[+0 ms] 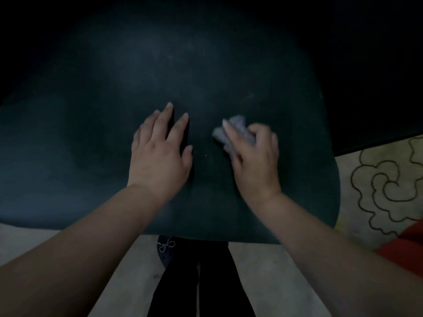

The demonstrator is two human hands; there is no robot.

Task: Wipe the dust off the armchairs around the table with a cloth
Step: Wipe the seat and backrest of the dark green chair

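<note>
A dark green armchair seat (114, 138) fills most of the head view, with pale dusty patches toward its back. My left hand (160, 147) rests flat on the seat, fingers straight and spread. Just to its right, my right hand (254, 156) grips a small crumpled grey cloth (231, 131) and holds it against the seat surface. Part of the cloth is hidden under my fingers.
The seat's front edge (206, 236) runs across the lower middle. Below it lie a pale floor (274, 271), my dark trouser legs and a dark slipper (166, 248). A beige carpet with a swirl pattern (384, 186) lies at the right. Everything behind the seat is in darkness.
</note>
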